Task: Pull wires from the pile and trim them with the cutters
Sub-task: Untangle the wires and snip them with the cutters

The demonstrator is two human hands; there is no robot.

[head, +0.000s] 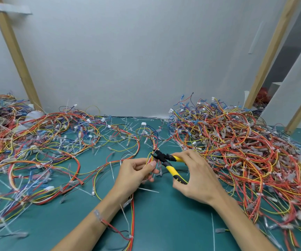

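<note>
- The cutters [169, 161] are small side cutters with a black head and yellow-and-black handles. They sit just above the middle of the green mat [164, 223], between the two hands.
- The handles are spread apart in a V. One runs right under the fingers, the other drops down-right toward the thumb side.
- The right hand [194, 176] has the cutters: fingers curled over the upper handle, thumb and lower fingers on the other one, so the hand is fairly wide.
- The left hand [137, 171] is curled up, with thumb and fingertips pinching a thin bunch of wires [155, 144], mostly yellow and red.
- The long axis of the cutters runs lower right to upper left. The head points left and away, with the jaws right at the pinched wires just above the left thumb.
- The held wires carry on away from the person and also trail back under the left wrist.
- The big tangled pile [236, 145] is just right of the right hand, and a second heap [37, 134] sprawls on the left.
- A loose white cable tie [148, 190] lies on the mat between the wrists. Behind it all are a grey wall [146, 60] and a slanted wooden post [17, 53].
</note>
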